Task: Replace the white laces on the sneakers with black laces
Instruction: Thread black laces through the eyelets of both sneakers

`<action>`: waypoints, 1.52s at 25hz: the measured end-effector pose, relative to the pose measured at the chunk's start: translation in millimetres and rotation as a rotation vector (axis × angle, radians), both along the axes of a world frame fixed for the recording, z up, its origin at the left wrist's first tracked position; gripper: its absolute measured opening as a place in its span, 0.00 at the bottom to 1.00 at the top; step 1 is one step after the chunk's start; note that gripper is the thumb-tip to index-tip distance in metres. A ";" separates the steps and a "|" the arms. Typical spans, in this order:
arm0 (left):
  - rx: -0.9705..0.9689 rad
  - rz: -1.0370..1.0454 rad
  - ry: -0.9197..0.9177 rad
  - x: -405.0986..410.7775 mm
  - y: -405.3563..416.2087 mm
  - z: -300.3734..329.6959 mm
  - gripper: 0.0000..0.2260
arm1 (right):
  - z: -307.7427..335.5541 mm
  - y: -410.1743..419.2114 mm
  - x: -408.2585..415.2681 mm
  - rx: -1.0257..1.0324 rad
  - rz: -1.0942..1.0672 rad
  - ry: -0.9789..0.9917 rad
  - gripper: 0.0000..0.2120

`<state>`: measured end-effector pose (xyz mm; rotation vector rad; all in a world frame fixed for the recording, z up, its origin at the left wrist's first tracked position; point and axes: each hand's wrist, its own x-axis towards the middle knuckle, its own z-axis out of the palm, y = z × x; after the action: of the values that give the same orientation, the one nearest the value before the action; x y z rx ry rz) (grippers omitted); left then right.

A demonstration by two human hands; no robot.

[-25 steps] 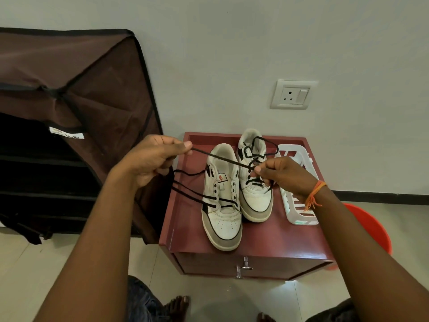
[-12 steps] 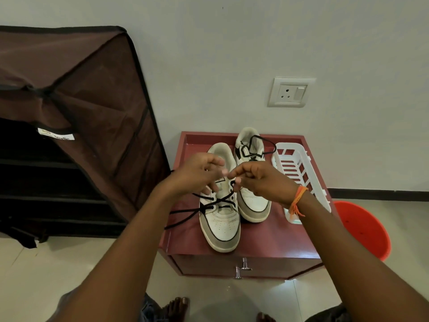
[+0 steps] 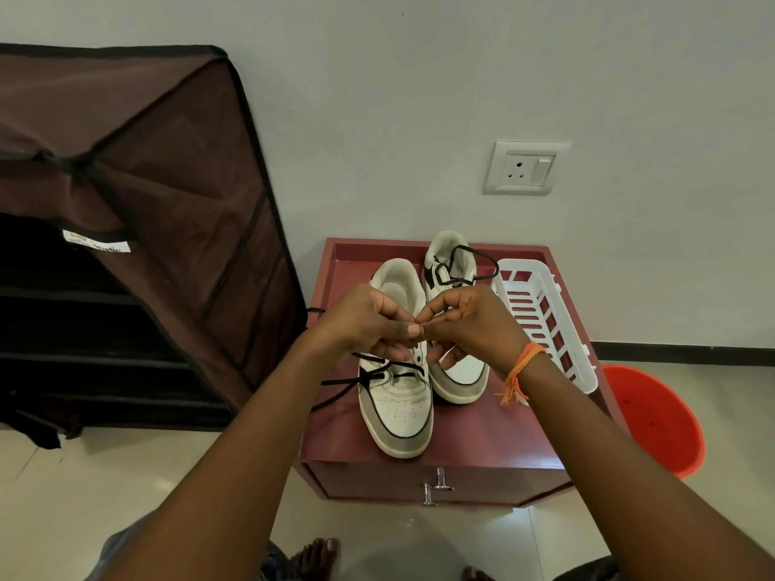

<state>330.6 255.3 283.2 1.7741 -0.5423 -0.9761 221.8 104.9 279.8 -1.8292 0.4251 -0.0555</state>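
Two white and grey sneakers stand side by side on a red cabinet top (image 3: 495, 434). The left sneaker (image 3: 400, 408) has a black lace (image 3: 369, 377) through its lower eyelets, with loose ends trailing off to the left. The right sneaker (image 3: 455, 262) carries a black lace with a loop at its collar. My left hand (image 3: 369, 325) and my right hand (image 3: 465, 320) meet fingertip to fingertip above the left sneaker's tongue, fingers curled, each pinching the black lace. What lies between the fingertips is hidden.
A white slotted plastic basket (image 3: 545, 320) sits on the cabinet's right side. An orange bucket (image 3: 654, 417) stands on the floor to the right. A brown fabric shoe rack (image 3: 126, 211) stands at left. A wall socket (image 3: 524, 167) is above. Cabinet handles (image 3: 436, 486) face me.
A second ago my hands held the lace ends stretched wide apart. They have since come together over the left sneaker, and the lace hangs slack on the left.
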 end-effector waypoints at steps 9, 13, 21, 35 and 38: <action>0.237 -0.045 -0.468 7.0 2.2 -11.0 0.09 | -13.5 -0.5 6.6 -0.070 0.022 0.067 0.09; 0.019 -0.077 -0.134 -1.0 -7.1 -13.9 0.08 | -15.6 3.2 7.0 -0.145 0.029 -0.007 0.06; -0.081 0.050 0.104 3.0 -2.9 -19.7 0.05 | -19.8 3.8 8.3 -0.071 -0.051 -0.017 0.08; 0.222 -0.035 -0.791 -10.3 -18.6 -71.8 0.10 | -68.7 -3.5 10.7 -0.277 -0.102 0.299 0.17; 0.277 0.010 -0.810 -9.7 -21.5 -93.3 0.08 | -69.7 -4.4 10.3 -0.247 -0.104 0.311 0.14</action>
<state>320.9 233.7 189.8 2.4088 -0.9230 -0.2877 232.1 100.5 210.1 -2.0648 0.7601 0.1116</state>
